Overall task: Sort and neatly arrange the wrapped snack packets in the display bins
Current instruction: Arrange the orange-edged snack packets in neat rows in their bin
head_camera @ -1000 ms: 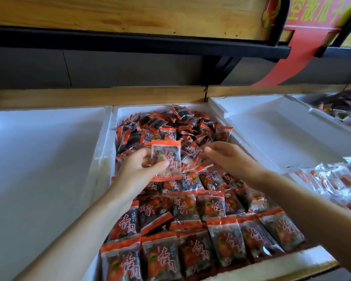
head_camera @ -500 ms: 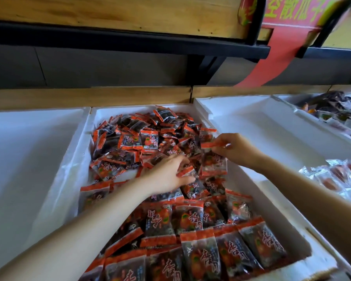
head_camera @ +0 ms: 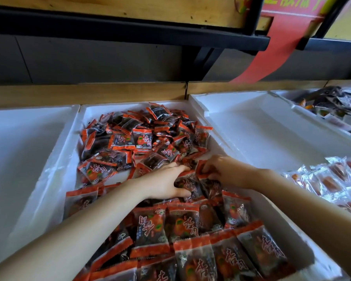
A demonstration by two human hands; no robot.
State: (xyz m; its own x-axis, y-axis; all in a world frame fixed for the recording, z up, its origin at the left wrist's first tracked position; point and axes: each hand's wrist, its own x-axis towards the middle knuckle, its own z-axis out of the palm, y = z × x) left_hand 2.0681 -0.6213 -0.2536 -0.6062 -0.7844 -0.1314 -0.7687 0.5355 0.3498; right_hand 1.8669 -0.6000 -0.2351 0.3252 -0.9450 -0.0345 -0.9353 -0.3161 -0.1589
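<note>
Head view: one white bin (head_camera: 59,159) holds dozens of packets (head_camera: 142,142); left hand (head_camera: 162,183) lies on them, fingers spread; right hand (head_camera: 225,173) pinches one packet (head_camera: 202,170) by its orange edge.

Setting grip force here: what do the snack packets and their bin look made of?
The snack packets: thin glossy plastic film, likely; clear panels show dark contents, with glare and crinkles. The bin: white foam, probably polystyrene; thick matte walls, soft rounded edges.

A shop: white foam bins (head_camera: 69,142) heaped with wrapped snack packets (head_camera: 144,140) (loose, many alike) under a red sign (head_camera: 288,9).
</note>
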